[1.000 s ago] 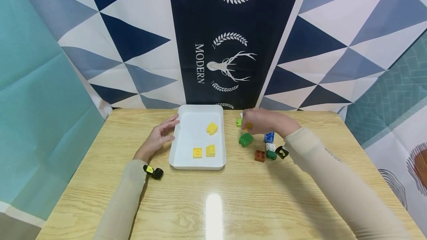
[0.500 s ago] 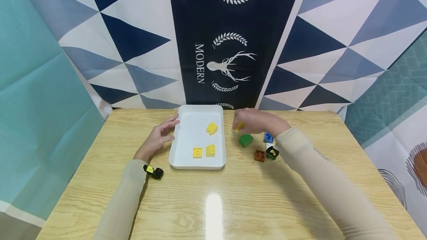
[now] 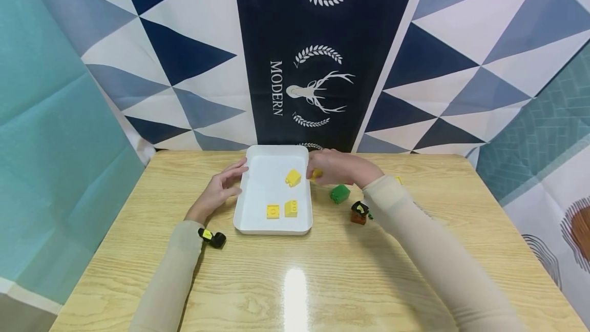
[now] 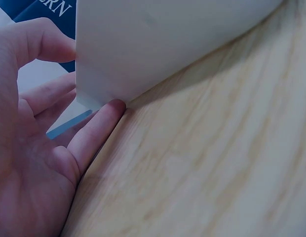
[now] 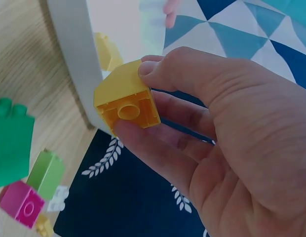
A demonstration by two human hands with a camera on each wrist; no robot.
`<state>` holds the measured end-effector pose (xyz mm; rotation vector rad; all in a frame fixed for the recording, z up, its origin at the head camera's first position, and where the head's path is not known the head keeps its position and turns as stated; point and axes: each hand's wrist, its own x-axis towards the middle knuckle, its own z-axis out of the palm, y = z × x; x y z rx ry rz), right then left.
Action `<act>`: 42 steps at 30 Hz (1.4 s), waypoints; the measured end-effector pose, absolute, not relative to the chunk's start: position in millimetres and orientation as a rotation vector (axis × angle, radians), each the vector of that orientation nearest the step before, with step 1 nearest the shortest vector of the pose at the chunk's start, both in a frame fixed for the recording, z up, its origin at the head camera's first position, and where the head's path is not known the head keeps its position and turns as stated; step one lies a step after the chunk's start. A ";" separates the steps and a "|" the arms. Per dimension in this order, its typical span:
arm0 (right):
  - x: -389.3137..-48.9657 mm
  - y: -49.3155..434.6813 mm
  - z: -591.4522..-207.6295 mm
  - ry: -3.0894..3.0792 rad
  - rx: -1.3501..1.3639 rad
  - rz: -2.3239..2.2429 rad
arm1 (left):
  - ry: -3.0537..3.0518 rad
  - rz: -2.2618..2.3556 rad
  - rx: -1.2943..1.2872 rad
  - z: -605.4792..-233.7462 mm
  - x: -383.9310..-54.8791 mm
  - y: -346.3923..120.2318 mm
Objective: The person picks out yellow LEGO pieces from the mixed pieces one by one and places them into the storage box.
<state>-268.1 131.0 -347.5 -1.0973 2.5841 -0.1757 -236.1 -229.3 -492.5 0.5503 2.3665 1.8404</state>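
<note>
A white tray (image 3: pixel 262 188) lies on the table with several yellow toy bricks in it, among them a sloped brick (image 3: pixel 291 208) and a flat square piece (image 3: pixel 273 211). My left hand (image 3: pixel 215 193) rests at the tray's left side. In the left wrist view its fingertips (image 4: pixel 113 106) touch the outer wall, fingers fairly straight. My right hand (image 3: pixel 329 167) pinches another yellow toy brick (image 5: pixel 126 91) between thumb and fingers. It is beside the tray's right rim, and the hollow underside of the brick faces the right wrist camera.
Right of the tray lie a dark green brick (image 3: pixel 340 193) and a brown brick (image 3: pixel 358 217). In the right wrist view a light green brick (image 5: pixel 47 173) and a pink brick (image 5: pixel 20 203) lie near the patterned backdrop. The right arm hides other bricks.
My right hand has moved left from among the loose bricks to the tray's right rim, carrying the yellow toy brick. The left hand and tray have stayed still.
</note>
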 end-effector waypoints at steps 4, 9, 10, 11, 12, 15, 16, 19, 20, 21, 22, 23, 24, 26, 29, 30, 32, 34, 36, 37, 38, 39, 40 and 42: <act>-270.0 123.3 -348.4 2.581 -1.139 -0.179 | 2.367 1.840 0.550 -493.7 -237.1 -229.1; -272.5 114.8 -350.1 2.569 -1.180 -0.195 | 2.365 1.837 0.546 -493.0 -236.4 -228.7; -272.8 113.2 -350.2 2.567 -1.178 -0.199 | 2.362 1.839 0.541 -492.8 -236.1 -228.6; -273.2 111.7 -350.4 2.567 -1.178 -0.198 | 2.360 1.839 0.545 -492.5 -235.9 -228.7; -273.2 109.8 -350.3 2.563 -1.166 -0.205 | 2.360 1.839 0.547 -492.3 -235.7 -228.7; -273.3 104.6 -349.9 2.555 -1.140 -0.214 | 2.362 1.839 0.546 -491.9 -235.4 -228.7; -273.4 102.7 -349.8 2.553 -1.144 -0.218 | 2.365 1.836 0.547 -491.9 -235.4 -229.0; -273.5 96.8 -349.6 2.543 -1.155 -0.239 | 2.370 1.832 0.543 -492.4 -236.0 -229.3; -273.6 94.5 -349.5 2.540 -1.165 -0.243 | 2.371 1.831 0.540 -492.6 -236.3 -229.6; -274.0 92.3 -349.9 2.537 -1.174 -0.245 | 2.372 1.831 0.538 -492.8 -236.5 -229.7; -274.2 90.1 -350.1 2.537 -1.181 -0.245 | 2.373 1.829 0.540 -493.0 -236.6 -230.0; -274.3 87.8 -350.3 2.534 -1.182 -0.246 | 2.372 1.829 0.537 -493.0 -236.6 -230.0; -274.5 85.5 -350.6 2.532 -1.183 -0.244 | 2.373 1.829 0.537 -492.9 -236.6 -230.1; -275.2 81.2 -351.2 2.531 -1.188 -0.237 | 2.372 1.831 0.531 -491.9 -235.8 -230.4; -275.1 74.9 -350.2 2.528 -1.189 -0.226 | 2.372 1.832 0.530 -490.9 -235.1 -230.6; -275.2 72.6 -349.7 2.526 -1.188 -0.224 | 2.373 1.831 0.525 -490.6 -235.0 -230.6; -275.5 68.1 -348.7 2.522 -1.177 -0.221 | 2.378 1.825 0.520 -490.2 -234.9 -230.7; -275.5 63.0 -347.2 2.515 -1.165 -0.214 | 2.383 1.819 0.515 -489.6 -234.6 -230.4; -275.4 58.5 -345.8 2.505 -1.160 -0.215 | 2.386 1.813 0.511 -489.0 -234.1 -230.2; -275.1 56.6 -345.0 2.501 -1.157 -0.212 | 2.387 1.811 0.507 -488.8 -233.8 -230.0; -274.9 54.9 -344.4 2.497 -1.156 -0.207 | 2.387 1.809 0.505 -488.7 -233.8 -229.8; -274.4 53.3 -343.5 2.493 -1.154 -0.203 | 2.388 1.805 0.503 -488.8 -233.7 -229.7; -274.1 52.0 -343.0 2.488 -1.147 -0.202 | 2.389 1.802 0.501 -488.8 -233.7 -229.5; -273.8 50.1 -342.7 2.483 -1.143 -0.188 | 2.390 1.799 0.501 -488.8 -233.7 -229.1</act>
